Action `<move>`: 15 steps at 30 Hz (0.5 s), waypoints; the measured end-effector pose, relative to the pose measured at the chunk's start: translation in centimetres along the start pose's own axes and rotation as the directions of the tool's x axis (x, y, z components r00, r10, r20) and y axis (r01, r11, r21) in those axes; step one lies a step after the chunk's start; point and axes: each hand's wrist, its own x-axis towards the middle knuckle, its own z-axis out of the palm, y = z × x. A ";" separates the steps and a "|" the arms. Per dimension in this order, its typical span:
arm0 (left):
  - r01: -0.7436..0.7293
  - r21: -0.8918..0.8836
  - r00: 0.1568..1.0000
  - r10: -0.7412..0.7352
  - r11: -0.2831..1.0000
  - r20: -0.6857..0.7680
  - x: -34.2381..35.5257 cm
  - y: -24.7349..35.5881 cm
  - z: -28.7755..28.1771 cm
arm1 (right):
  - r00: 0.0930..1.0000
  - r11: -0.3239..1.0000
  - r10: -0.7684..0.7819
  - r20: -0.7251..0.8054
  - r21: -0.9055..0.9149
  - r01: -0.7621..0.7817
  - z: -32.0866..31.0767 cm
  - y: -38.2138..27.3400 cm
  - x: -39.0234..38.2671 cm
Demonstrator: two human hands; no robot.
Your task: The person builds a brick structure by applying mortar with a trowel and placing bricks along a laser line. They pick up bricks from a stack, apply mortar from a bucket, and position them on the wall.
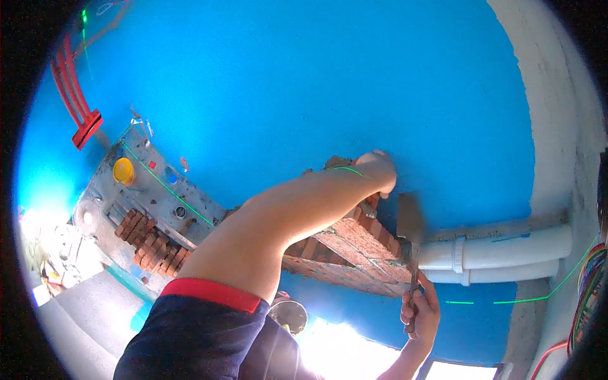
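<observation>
My left arm crosses the view from the lower left, and my left hand (378, 171) is at the top of a brick wall (361, 244), close against the blue wall (329, 88). Its fingers curl away from me, and what they hold, if anything, is hidden. A lump of mortar (339, 163) shows just beyond the forearm. My right hand (421, 311) is closed round the handle of a trowel (411, 218). The trowel points upward at the right end of the bricks, its flat blade mortar-stained and slightly blurred, near the blue wall.
White pipes (500, 253) run along the wall at the right, with coloured wires (589, 285) beyond them. At the left lie stacked bricks (152, 244) and a yellow container (123, 171). Red conduits (71, 88) hang upper left. A bucket (289, 315) stands below. Green laser lines (519, 301) cross surfaces.
</observation>
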 end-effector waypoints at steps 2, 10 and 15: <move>0.040 -0.026 0.999 -0.040 0.999 -0.034 0.9 0.2 0.5 | 1.000 1.000 0.008 -0.014 0.024 -0.008 0.2 -0.1 -0.8; -0.165 0.185 0.972 0.127 0.969 0.199 1.9 0.5 -0.3 | 0.984 0.996 0.049 -0.171 -0.065 -0.061 1.5 -0.1 -5.0; -0.115 0.195 0.978 0.076 0.974 0.196 1.9 0.5 -0.5 | 0.997 0.997 -0.053 -0.051 -0.060 0.050 1.5 1.8 -5.9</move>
